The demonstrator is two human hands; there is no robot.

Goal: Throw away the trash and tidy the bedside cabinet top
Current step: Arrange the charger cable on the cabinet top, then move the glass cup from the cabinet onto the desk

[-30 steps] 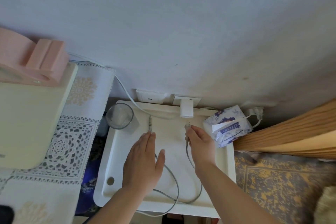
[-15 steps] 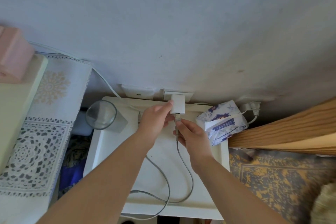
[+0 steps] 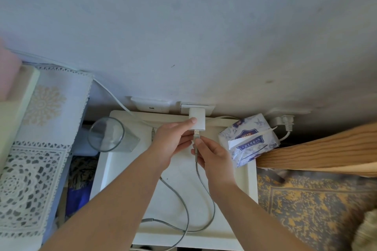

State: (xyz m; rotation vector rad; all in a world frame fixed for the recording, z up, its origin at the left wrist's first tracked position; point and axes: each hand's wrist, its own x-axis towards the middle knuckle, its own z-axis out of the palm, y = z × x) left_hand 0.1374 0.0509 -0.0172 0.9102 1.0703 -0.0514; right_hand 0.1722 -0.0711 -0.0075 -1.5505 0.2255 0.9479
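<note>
A white bedside cabinet top [image 3: 114, 167] sits under the wall. A white charger block [image 3: 197, 118] is plugged into a wall socket above its back edge. My left hand [image 3: 170, 142] grips the block's lower end. My right hand [image 3: 212, 154] pinches the USB plug of a grey cable [image 3: 204, 185], with the metal tip just below the block. The cable loops over the cabinet top toward the front edge. A clear glass [image 3: 107, 136] stands at the back left corner. A blue-and-white tissue pack [image 3: 250, 139] lies at the back right corner.
A lace-covered surface [image 3: 30, 149] stands to the left, with a cream appliance [image 3: 12, 108] at the frame edge. A wooden bed frame [image 3: 326, 149] and patterned bedding [image 3: 306, 210] lie to the right. A second wall socket [image 3: 151, 106] and a white plug [image 3: 286, 122] sit against the wall.
My left hand rose from the cabinet top and took hold of the charger block. My right hand carried the cable's USB plug up to just under the block. The camera view shifted left.
</note>
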